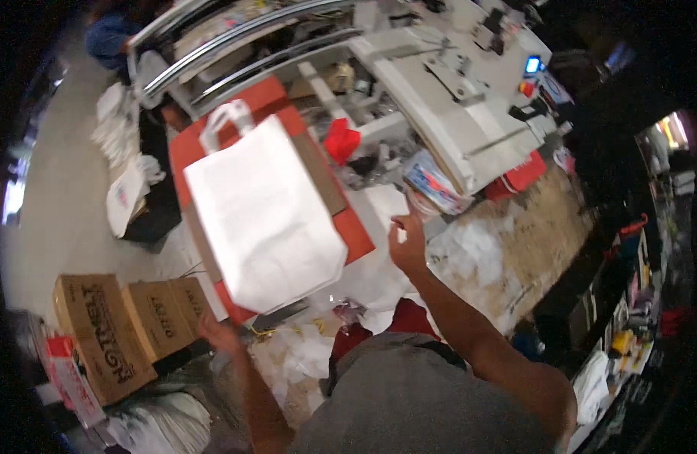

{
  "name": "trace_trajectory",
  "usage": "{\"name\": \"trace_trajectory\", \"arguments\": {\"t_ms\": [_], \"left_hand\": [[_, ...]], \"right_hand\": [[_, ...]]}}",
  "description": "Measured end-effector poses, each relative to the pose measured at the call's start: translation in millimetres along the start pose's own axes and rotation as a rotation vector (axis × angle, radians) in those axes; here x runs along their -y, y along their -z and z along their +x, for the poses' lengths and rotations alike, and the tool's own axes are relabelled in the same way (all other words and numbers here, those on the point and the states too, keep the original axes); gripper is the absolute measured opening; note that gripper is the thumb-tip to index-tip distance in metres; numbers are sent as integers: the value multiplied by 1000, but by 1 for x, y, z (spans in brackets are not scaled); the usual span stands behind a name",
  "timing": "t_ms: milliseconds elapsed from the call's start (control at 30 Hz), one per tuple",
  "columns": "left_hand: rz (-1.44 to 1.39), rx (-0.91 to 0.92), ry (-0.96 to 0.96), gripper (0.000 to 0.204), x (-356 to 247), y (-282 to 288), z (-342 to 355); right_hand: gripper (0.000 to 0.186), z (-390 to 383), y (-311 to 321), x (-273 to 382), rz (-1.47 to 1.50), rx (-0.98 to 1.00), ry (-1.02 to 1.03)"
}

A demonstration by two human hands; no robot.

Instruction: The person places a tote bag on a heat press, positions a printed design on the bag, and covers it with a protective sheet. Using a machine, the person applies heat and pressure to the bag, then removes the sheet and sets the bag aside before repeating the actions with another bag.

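One white bag (pixel 265 216) is laid flat on the red tabletop (pixel 269 97), probably light, soft and best gripped by its far handles (pixel 238 110). A white piece (pixel 401 235) is apparently pinched in the right hand (pixel 410 250); the left hand (pixel 221 337), blurred, cannot be judged.

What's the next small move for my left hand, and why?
Probably bring your left hand in to the near edge of the white bag. The bag lies on the red board, its near end close to that hand, while your right hand is off to the bag's right.
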State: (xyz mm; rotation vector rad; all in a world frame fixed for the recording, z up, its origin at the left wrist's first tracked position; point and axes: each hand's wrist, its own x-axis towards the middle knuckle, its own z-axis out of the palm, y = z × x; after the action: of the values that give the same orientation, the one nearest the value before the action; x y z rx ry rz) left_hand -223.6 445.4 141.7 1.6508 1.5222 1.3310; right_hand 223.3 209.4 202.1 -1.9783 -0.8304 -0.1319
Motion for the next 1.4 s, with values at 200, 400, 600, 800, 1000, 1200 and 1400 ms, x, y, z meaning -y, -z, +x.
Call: {"name": "trace_trajectory", "arguments": {"t_ms": [200, 400, 600, 800, 1000, 1200, 1400], "left_hand": [[1799, 845, -266, 37, 164, 178, -180], [1389, 1864, 240, 36, 71, 132, -326], [977, 1268, 666, 37, 19, 79, -374], [763, 1146, 786, 31, 8, -3, -372], [785, 1220, 595, 28, -43, -42, -347], [782, 1173, 617, 28, -26, -13, -346], [645, 1229, 629, 28, -13, -9, -320]], "right_hand": [[15, -32, 72, -271, -426, 301, -245], [32, 41, 73, -418, -1096, 472, 53], [29, 41, 102, -456, -1069, 729, -98], [27, 30, 130, -454, -1054, 791, -102], [24, 17, 153, -442, -1063, 823, -115], [22, 12, 162, -426, -1082, 863, -127], [19, 13, 169, -398, -1103, 898, -105]]}}
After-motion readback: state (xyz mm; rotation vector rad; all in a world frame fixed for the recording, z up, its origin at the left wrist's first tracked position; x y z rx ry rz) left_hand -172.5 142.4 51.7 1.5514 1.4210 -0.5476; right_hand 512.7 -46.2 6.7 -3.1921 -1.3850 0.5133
